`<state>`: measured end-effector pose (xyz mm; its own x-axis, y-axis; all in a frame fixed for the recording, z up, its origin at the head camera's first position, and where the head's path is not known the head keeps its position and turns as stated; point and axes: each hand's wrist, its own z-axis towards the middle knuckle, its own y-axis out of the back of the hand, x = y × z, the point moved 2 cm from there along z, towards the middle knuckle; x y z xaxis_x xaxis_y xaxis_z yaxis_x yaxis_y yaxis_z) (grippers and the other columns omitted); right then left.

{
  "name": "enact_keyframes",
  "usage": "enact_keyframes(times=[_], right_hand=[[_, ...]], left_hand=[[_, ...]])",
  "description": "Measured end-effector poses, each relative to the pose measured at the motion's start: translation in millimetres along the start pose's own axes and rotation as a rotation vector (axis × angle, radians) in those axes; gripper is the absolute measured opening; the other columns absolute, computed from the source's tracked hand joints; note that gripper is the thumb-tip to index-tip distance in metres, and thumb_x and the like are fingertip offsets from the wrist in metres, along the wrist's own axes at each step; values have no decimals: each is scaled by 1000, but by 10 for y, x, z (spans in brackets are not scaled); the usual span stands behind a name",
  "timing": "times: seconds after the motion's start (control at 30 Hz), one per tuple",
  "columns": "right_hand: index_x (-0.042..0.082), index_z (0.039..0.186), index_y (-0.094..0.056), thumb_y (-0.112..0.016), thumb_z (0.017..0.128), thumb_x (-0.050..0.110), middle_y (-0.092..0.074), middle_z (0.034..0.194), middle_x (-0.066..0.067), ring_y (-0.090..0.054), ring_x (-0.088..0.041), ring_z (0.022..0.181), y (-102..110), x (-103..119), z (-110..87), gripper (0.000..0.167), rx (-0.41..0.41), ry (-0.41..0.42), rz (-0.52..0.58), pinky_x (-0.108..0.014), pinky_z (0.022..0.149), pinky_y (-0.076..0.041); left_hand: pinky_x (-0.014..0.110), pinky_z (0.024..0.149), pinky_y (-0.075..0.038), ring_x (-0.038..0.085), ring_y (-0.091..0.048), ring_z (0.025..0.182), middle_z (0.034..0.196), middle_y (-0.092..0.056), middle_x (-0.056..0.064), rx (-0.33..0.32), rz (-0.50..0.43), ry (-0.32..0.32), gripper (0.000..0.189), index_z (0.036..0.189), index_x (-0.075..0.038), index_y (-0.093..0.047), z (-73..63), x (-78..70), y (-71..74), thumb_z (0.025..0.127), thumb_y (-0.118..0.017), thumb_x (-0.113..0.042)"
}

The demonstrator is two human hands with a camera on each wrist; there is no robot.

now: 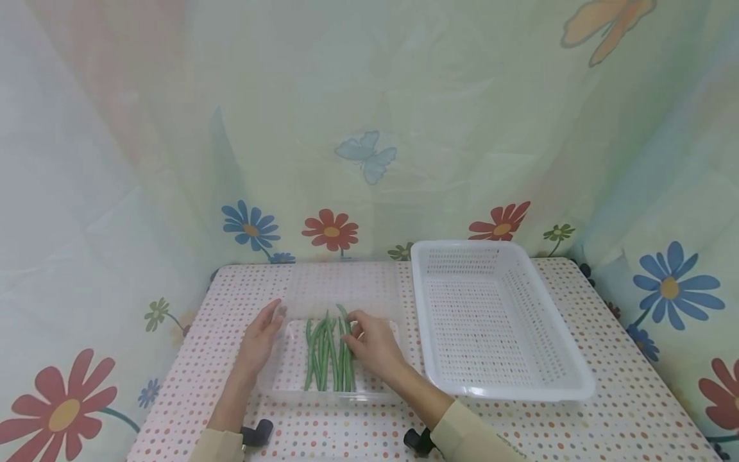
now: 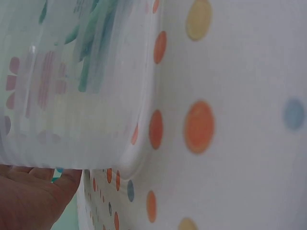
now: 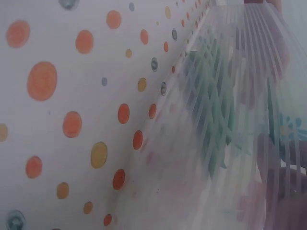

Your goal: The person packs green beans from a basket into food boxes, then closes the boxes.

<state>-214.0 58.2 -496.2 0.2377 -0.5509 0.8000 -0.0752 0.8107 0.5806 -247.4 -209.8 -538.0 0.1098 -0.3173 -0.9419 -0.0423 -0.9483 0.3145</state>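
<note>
A clear plastic container [image 1: 369, 396] stands on the table with several green beans [image 1: 323, 359] lying lengthwise in it. Its transparent lid [image 1: 346, 282] is folded back behind it. My right hand [image 1: 376, 345] is over the container's right half and pinches one green bean [image 1: 342, 312] between thumb and fingers. Through the ribbed wall in the right wrist view, that bean [image 3: 271, 110] shows upright, apart from the pile [image 3: 211, 105]. My left hand [image 1: 258, 340] is at the container's left side, fingers extended along the wall. Part of that hand [image 2: 36, 196] is hidden behind the container in the left wrist view.
A white perforated plastic basket [image 1: 562, 378] stands to the right of the container. Both are on a table with a dotted cloth [image 1: 202, 346]. Flower-printed curtains [image 1: 369, 212] enclose the back and sides. Black wrist camera mounts [image 1: 258, 433] jut out near both wrists.
</note>
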Motion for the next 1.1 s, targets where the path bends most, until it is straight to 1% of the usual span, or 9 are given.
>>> enact_keyframes(times=[0.17,0.3,0.4,0.5,0.6,0.67,0.83,0.9,1.1], right_hand=[[7,129,-66,-75,95,15,-64,78,5,-57,-5,58,-10,-10,-26,35,53,-17,-75,-21,48,-52],[5,129,-67,-73,96,12,-62,73,6,-54,-5,56,-23,-35,-51,34,92,-17,-145,-21,47,-49],[4,127,-69,-71,96,11,-66,76,2,-54,-5,58,-37,-59,-62,32,121,-9,-196,-20,49,-49],[3,126,-70,-70,97,11,-73,90,-4,-56,-4,64,-51,-79,-69,29,140,-13,-222,-18,54,-51],[3,123,-71,-68,99,12,-74,96,-5,-58,-4,66,-62,-83,-81,26,167,-43,-218,-19,56,-52],[4,123,-71,-66,100,13,-72,93,-1,-58,-5,65,-68,-76,-87,25,188,-73,-227,-19,56,-52],[4,121,-70,-65,101,14,-64,82,5,-57,-6,60,-97,-68,-87,23,213,-102,-277,-20,52,-51],[4,122,-70,-66,101,14,-64,83,4,-56,-6,60,-112,-75,-88,24,221,-98,-294,-20,51,-50],[4,123,-69,-68,99,15,-67,87,2,-55,-4,61,-127,-86,-95,26,237,-82,-331,-19,53,-49]], left_hand=[[52,132,-20,26,-19,162,173,-26,-1,-1,11,-1,52,162,-32,-34,-9,-1,-2,112,-42,-42],[53,132,-19,26,-19,162,173,-28,-1,0,-2,-16,52,162,-31,-35,-17,10,-5,112,-43,-41],[51,133,-19,25,-19,162,172,-29,-1,3,-7,-26,51,162,-32,-35,-19,6,-4,112,-43,-42],[51,133,-18,24,-19,162,173,-27,-2,10,-11,-29,51,162,-31,-35,-19,-11,-4,112,-42,-41],[51,133,-17,25,-17,163,173,-26,0,20,-24,-9,51,163,-29,-33,-29,-56,-4,113,-41,-38],[51,133,-17,27,-17,163,174,-25,2,25,-32,10,51,163,-25,-33,-71,-143,-1,113,-41,-34],[52,133,-17,27,-16,163,174,-25,1,16,-31,0,51,163,-27,-34,-52,-100,-2,113,-42,-36],[51,133,-17,26,-16,163,174,-25,0,10,-27,-4,51,162,-28,-34,-15,-38,-6,113,-42,-38],[51,133,-16,27,-16,163,173,-26,3,17,-30,24,51,163,-25,-32,-22,-84,-10,114,-41,-32]])
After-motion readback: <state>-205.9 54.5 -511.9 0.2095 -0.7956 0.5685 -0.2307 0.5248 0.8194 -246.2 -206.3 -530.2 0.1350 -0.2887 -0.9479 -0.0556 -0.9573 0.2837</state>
